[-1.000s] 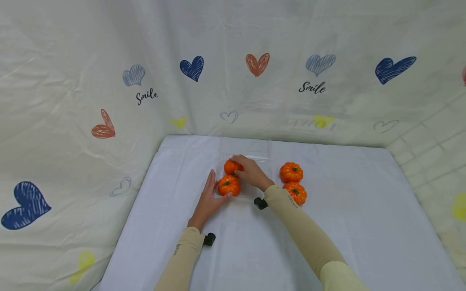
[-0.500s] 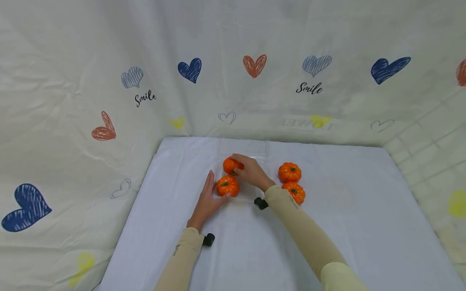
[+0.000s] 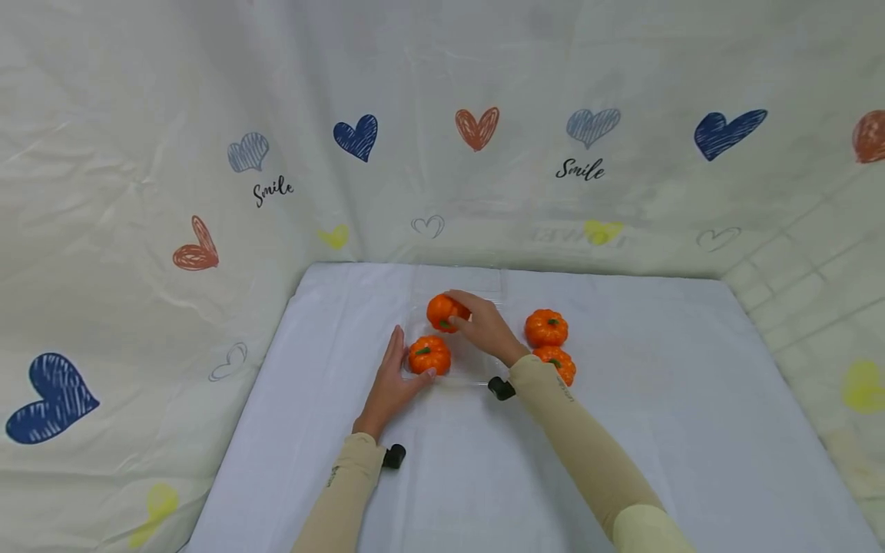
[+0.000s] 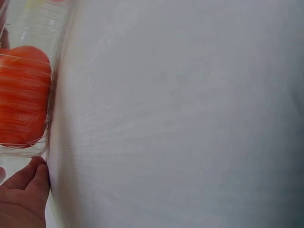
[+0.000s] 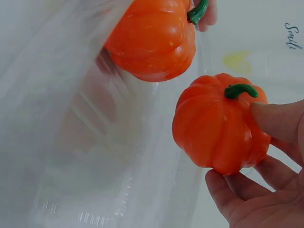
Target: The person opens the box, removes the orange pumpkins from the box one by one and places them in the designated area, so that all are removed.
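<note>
Right hand (image 3: 484,329) grips pumpkin (image 3: 442,311) | left hand (image 3: 390,380) flat against clear tray (image 3: 477,372), edges faint

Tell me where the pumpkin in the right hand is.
In the head view, the held pumpkin sits mid-table in the right hand, over the clear tray's far end, behind the near pumpkin.

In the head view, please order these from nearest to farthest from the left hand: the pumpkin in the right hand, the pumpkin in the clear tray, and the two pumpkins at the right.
From the left hand:
1. Pumpkin in the clear tray, touching its fingers.
2. Pumpkin in the right hand, just behind.
3. Near right pumpkin, beside the right sleeve.
4. Far right pumpkin, behind it.
</note>
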`<state>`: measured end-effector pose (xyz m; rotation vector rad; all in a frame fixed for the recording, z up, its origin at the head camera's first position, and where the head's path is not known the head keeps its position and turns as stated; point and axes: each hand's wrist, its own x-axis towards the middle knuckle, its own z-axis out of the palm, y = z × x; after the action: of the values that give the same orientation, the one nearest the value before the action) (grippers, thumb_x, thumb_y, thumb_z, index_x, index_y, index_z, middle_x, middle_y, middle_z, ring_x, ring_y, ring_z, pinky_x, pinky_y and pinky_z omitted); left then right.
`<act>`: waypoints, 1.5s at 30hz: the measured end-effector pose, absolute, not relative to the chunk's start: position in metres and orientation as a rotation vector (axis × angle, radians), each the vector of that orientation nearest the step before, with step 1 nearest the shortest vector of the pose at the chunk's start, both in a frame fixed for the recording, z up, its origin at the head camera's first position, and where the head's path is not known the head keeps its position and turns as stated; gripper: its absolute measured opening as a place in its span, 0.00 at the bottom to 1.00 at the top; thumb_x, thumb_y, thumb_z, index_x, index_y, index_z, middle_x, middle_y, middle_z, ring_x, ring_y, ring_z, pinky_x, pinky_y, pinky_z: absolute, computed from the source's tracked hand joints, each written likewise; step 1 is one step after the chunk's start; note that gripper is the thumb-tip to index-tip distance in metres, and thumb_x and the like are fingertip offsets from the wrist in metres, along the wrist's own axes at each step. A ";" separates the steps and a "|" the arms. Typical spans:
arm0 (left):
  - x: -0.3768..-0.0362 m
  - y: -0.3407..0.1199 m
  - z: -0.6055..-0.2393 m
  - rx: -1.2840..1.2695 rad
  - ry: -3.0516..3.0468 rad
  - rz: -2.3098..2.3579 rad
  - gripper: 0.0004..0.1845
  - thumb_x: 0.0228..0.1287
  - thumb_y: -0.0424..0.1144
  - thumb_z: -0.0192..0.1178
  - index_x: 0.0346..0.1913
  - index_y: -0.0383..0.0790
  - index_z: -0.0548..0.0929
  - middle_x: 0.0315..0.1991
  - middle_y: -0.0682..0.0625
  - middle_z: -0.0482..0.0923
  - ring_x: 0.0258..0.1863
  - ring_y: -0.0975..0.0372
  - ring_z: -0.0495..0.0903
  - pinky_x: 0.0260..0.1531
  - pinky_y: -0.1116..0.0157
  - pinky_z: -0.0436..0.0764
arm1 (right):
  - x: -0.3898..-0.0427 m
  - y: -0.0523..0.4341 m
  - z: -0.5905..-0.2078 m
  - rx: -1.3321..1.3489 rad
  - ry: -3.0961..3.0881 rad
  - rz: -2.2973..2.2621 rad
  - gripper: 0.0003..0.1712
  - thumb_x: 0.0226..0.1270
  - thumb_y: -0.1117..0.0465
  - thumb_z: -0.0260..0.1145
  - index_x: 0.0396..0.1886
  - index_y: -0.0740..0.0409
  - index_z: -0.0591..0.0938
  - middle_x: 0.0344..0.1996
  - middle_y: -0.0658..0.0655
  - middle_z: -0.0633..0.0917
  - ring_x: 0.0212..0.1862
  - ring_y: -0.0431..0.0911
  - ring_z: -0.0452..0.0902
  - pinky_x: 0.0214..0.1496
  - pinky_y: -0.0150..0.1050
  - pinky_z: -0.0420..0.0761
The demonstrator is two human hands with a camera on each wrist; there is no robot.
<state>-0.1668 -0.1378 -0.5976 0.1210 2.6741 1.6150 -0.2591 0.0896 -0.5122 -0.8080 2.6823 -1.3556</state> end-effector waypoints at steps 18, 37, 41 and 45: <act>-0.163 -0.135 -0.597 0.095 2.683 1.616 0.62 0.66 0.65 0.71 0.89 0.44 0.45 0.88 0.56 0.37 0.79 0.49 0.65 0.77 0.51 0.64 | -0.252 0.126 -0.500 -0.657 2.758 -1.364 0.30 0.79 0.64 0.69 0.77 0.58 0.75 0.72 0.60 0.79 0.68 0.56 0.76 0.73 0.54 0.75; -0.166 -0.137 -0.597 0.128 2.686 1.616 0.63 0.66 0.66 0.71 0.89 0.42 0.45 0.89 0.53 0.37 0.79 0.48 0.65 0.77 0.49 0.63 | -0.245 0.172 -0.487 -0.584 2.772 -1.511 0.31 0.79 0.63 0.69 0.77 0.62 0.75 0.67 0.63 0.82 0.62 0.58 0.80 0.64 0.57 0.81; -0.166 -0.137 -0.599 0.135 2.681 1.626 0.63 0.66 0.66 0.71 0.89 0.42 0.44 0.88 0.53 0.38 0.80 0.48 0.64 0.77 0.50 0.63 | -0.242 0.184 -0.485 -0.520 2.779 -1.535 0.30 0.79 0.63 0.69 0.77 0.62 0.75 0.66 0.63 0.82 0.58 0.59 0.81 0.64 0.57 0.82; -0.166 -0.137 -0.601 0.136 2.672 1.630 0.63 0.66 0.67 0.70 0.89 0.44 0.44 0.88 0.54 0.37 0.80 0.48 0.64 0.77 0.51 0.63 | -0.242 0.199 -0.487 -0.479 2.802 -1.530 0.30 0.80 0.60 0.69 0.77 0.61 0.75 0.66 0.63 0.82 0.58 0.60 0.82 0.63 0.55 0.83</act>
<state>-0.1657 -0.1369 -0.6008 0.1365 2.6723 1.6297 -0.2423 0.1992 -0.4875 -0.4789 2.8016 -1.5298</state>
